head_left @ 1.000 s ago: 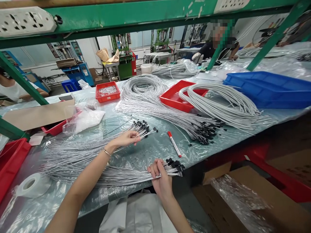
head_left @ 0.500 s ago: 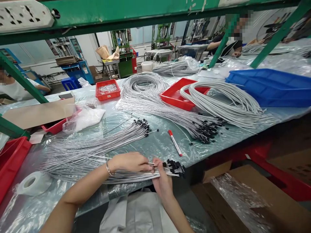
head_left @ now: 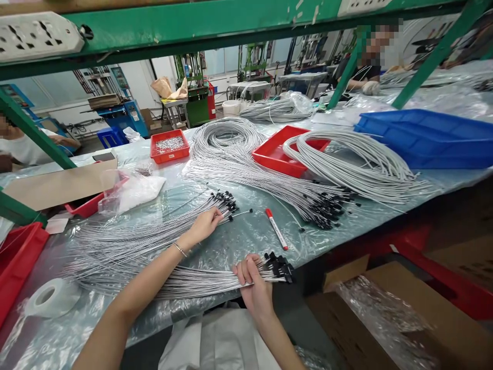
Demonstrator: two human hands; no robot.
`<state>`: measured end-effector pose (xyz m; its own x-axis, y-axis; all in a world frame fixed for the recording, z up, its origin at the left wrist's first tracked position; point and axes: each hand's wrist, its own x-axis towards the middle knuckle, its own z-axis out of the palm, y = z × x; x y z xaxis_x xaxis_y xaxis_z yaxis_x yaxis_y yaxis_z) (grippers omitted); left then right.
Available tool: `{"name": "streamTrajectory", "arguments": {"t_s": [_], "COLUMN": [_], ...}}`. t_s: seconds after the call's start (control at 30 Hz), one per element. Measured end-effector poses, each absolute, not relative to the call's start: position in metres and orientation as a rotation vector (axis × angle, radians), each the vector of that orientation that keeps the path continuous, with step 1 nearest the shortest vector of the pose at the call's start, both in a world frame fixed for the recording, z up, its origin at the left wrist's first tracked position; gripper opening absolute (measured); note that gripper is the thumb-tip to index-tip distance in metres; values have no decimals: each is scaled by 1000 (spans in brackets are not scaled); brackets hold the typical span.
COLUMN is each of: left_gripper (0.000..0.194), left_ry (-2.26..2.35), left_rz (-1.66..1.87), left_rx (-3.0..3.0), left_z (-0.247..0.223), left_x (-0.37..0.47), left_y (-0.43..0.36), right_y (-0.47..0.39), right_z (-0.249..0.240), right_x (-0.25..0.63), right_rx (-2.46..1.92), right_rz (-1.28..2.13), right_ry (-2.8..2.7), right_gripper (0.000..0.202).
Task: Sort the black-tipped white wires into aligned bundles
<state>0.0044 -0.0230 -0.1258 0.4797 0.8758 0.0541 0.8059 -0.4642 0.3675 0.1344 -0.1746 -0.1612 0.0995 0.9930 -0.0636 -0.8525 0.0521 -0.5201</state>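
Lying in my right hand (head_left: 254, 282) is a bundle of thin grey cables (head_left: 200, 281) with black connectors (head_left: 280, 268) at its right end; the fingers and thumb are closed round it just behind those connectors. My left hand (head_left: 207, 223), a bracelet at its wrist, is at the black-ended tip of a second cable bundle (head_left: 154, 231) on the table. Its fingers pinch a cable there; the fingertips partly hide the hold. One single cable end (head_left: 250, 210) sticks out to the right of these fingers.
A red marker (head_left: 276, 229) lies right of my left hand. Behind it are a larger cable bundle (head_left: 265, 180), coiled cables (head_left: 354, 164), red trays (head_left: 169, 146) and a blue tray (head_left: 427, 139). A tape roll (head_left: 53, 298) sits left; an open carton (head_left: 404, 308) stands right, below the table edge.
My left hand has left the bundle in my right hand and moved up and away to the bundle behind. My right hand still grips its cables, fingers now wrapped further round them.
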Motion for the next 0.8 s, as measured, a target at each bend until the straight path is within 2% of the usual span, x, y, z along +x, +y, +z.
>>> {"name": "streamTrajectory", "arguments": {"t_s": [0.2,0.37,0.47,0.6,0.67,0.8], "left_gripper": [21,31,34,17,15,28], "left_ry": [1393,1466,1343,989,892,794], "left_rz": [315,486,339,-28,-56,27], "left_rx": [2505,2408,2571,2921,2994,2945], "left_z": [-130,-106,-93,-82,-73,-62], "left_x": [-2,2,16,37,39,30], "left_y": [-21,-30,-65,-121,-133,-107], "right_y": [-175,-173,-172,-173,-174,-174], "right_z": [-165,-162,-160,-162,-166,-172], "right_x": [135,134,135,135,135,133], "right_rx": [-523,-582,-639,-699,-744,-725], "right_rz": [1460,1445,1447,1445,1423,1409], "right_ry": [-343,-337,-330,-281,-227,-162], "right_gripper": [7,15,31,45,45,36]}}
